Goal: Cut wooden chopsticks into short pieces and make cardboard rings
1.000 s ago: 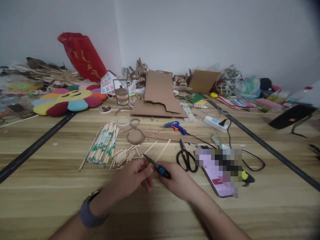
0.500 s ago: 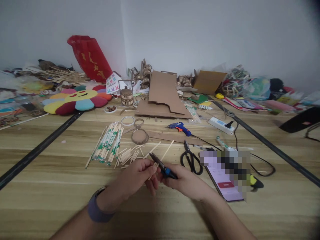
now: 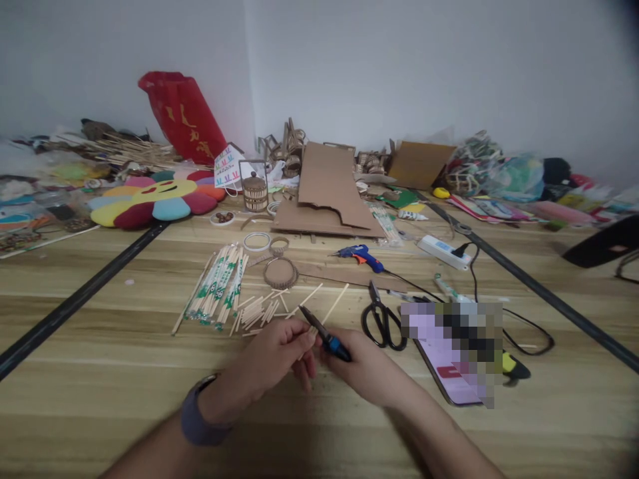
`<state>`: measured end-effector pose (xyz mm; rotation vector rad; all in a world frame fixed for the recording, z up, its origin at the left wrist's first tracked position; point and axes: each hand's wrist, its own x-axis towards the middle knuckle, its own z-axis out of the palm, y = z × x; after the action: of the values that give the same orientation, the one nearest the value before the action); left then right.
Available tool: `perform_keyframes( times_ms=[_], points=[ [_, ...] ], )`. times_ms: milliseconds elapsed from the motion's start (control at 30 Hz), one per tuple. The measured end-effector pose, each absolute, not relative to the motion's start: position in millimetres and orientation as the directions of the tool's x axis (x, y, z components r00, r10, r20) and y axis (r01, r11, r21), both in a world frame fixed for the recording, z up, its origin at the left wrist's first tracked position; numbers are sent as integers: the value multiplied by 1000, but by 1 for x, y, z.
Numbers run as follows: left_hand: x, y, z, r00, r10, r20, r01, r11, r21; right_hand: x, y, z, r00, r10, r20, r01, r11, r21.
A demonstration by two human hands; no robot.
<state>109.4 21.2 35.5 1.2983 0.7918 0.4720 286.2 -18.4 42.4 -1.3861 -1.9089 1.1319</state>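
My right hand is closed around dark pointed pliers with blue on the handles. Their jaws look shut or nearly so and point up and to the left. Pinched between the thumb and fingers of my left hand is a thin wooden stick, mostly hidden by the fingers and the pliers. Just beyond my hands lie short cut stick pieces and a longer stick. Packs of wrapped chopsticks rest to the left of these pieces.
Black scissors and a phone lie to the right. A blue glue gun, a power strip and ring-shaped pieces are farther back. Cardboard, a small lidded stick basket and a flower cushion stand behind.
The jaws of the pliers have closed together at the stick, and the handles have come closer in my right hand. My left hand has hardly moved. The view has shifted slightly.
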Motion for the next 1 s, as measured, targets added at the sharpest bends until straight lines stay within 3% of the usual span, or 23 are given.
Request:
perform_keyframes(
  times_ms=[167, 267, 433, 533, 633, 767, 1000],
  points=[
    [110, 20, 33, 666, 713, -219, 145, 164, 976, 284, -20, 37, -245, 965, -90, 606, 80, -791],
    [109, 22, 32, 644, 739, -196, 167, 115, 979, 286, -18, 37, -280, 959, -50, 567, 123, -814],
    [95, 33, 44, 469, 880, -80, 272, -57, 961, 295, -13, 39, -237, 971, 41, 615, 183, -767],
    [92, 37, 47, 413, 911, -24, 488, -198, 850, 301, -11, 37, -102, 964, 246, 666, 250, -703],
    [99, 34, 41, 497, 867, -23, 614, -333, 716, 304, -9, 31, -91, 897, 433, 701, 366, -612],
    [110, 25, 29, 549, 834, -62, 674, -397, 623, 300, -6, 21, -163, 926, 339, 765, 336, -549],
    [114, 20, 28, 508, 855, -100, 822, -447, 352, 291, -5, 14, -72, 974, 217, 868, 168, -468]
  ],
)
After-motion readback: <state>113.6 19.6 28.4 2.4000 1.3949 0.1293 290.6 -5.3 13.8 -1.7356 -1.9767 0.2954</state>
